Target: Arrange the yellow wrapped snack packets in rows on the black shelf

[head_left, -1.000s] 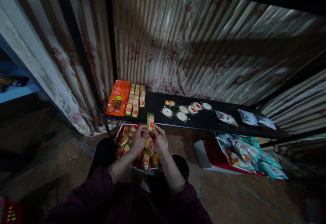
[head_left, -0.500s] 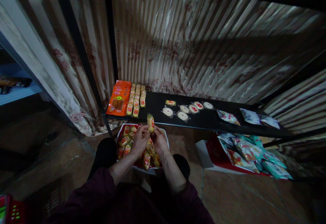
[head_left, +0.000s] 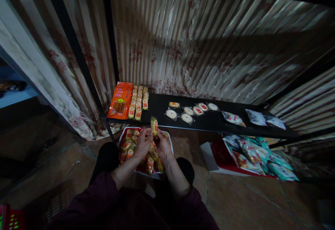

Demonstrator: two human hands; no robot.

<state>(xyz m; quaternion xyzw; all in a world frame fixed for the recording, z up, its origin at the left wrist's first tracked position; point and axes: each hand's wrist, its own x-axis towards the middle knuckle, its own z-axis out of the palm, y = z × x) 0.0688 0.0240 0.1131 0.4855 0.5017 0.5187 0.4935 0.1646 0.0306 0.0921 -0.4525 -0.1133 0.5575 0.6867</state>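
Between my left hand (head_left: 143,144) and my right hand (head_left: 164,145), one yellow wrapped snack (head_left: 154,126) is held upright, the fingers of both hands closed on its lower part. Beneath the hands lies a white-rimmed box (head_left: 171,145) holding several more yellow snacks (head_left: 150,164). Just beyond, on the black shelf (head_left: 159,109), several yellow packs stand in tight rows (head_left: 138,103) beside an orange packet stack (head_left: 120,101). A single yellow pack (head_left: 174,104) lies farther right on the shelf, near several round white wrapped cakes (head_left: 186,118).
Small bags (head_left: 233,118) lie on the right of the shelf. Below them, a red and white box (head_left: 218,155) holds several bags (head_left: 261,155). Black posts (head_left: 111,38) rise at the left before a striped curtain (head_left: 170,41). A red basket (head_left: 15,217) is at lower left.
The view has shifted slightly. Both hands still grip the snack above the box, with almost no change in their pose.
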